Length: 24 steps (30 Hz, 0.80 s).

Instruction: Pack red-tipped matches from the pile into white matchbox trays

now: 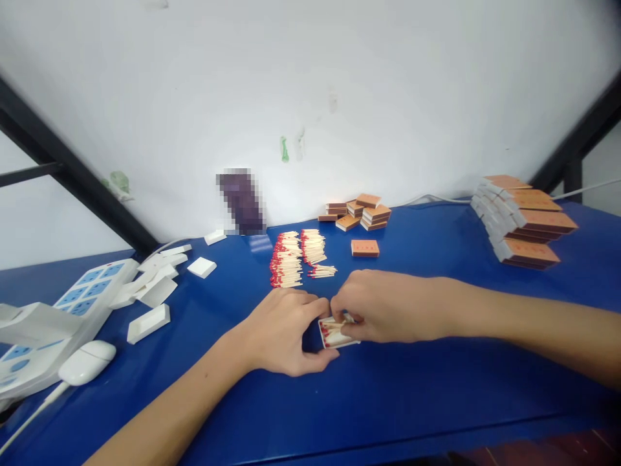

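Note:
A small white matchbox tray point(339, 343) holding red-tipped matches point(332, 329) lies on the blue table between my hands. My left hand point(291, 330) grips the tray's left end between thumb and fingers. My right hand point(376, 307) reaches over the tray from the right, its bent fingers pressed together on the matches inside; the fingertips are partly hidden. Beyond my hands lie loose matches in two large piles point(286, 259) point(313, 247) and one small pile point(323, 271). A single orange matchbox point(365, 248) lies to the right of them.
Several matchboxes point(373, 213) are heaped by the wall, and wrapped stacks point(528, 223) stand at the right. Empty white trays point(149, 322), a power strip point(92, 291) and a white plug with its cable point(87, 362) lie at the left. A blurred dark object point(242, 202) leans against the wall.

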Tool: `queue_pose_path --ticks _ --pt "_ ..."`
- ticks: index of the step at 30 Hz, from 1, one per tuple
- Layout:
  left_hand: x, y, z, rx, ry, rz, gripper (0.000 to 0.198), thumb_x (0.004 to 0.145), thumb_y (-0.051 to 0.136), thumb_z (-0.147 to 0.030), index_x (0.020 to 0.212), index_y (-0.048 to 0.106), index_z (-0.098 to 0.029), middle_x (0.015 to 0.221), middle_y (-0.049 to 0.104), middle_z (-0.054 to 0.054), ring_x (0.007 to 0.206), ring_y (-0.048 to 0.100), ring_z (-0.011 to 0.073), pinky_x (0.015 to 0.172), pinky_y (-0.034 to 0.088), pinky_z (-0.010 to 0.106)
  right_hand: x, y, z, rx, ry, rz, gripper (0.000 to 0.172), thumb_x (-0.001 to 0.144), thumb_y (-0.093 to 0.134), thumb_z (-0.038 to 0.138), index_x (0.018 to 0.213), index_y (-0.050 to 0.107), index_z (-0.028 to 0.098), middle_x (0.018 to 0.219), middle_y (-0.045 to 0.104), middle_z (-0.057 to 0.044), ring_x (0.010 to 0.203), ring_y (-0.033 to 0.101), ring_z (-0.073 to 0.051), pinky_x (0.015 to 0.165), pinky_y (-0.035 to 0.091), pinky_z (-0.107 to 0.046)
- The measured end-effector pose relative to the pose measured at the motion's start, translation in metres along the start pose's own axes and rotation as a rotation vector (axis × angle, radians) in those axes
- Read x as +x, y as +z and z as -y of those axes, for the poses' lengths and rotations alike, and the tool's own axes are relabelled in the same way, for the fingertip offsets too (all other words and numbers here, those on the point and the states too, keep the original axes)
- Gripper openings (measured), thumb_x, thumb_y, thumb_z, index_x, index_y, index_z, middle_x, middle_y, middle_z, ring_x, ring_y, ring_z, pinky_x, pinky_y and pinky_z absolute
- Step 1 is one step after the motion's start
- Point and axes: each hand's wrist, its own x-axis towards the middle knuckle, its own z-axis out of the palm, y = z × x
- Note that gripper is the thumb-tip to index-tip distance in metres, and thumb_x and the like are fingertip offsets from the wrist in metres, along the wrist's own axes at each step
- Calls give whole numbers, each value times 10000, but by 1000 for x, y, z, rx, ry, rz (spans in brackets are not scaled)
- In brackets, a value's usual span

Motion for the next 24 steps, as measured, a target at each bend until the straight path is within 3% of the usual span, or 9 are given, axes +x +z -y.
queue_pose_path --ticks 9,20,24 --pt "-2 6 4 5 3 -87 331 800 628 -500 877 601 -180 727 618 20 664 586 194 613 421 312 0 1 -3 -2 -16 20 341 907 511 289 591 493 164 529 445 37 484 345 -82 512 246 -263" --pt "-1 5 6 -23 -9 -104 337 793 654 -498 914 629 -185 715 610 8 630 566 167 588 402 282 -3 -1 -8 -6 74 -18 201 878 520 231 747 657 165 666 600 2 508 434 -88 488 253 -254" --pt "0 5 6 -21 -29 -105 353 808 648 -506 954 642 -185 696 600 3 622 561 165 577 391 276 -5 1 -6 -18 114 -15 217 896 506 243 737 628 161 659 579 4 492 417 -85 483 255 -251"
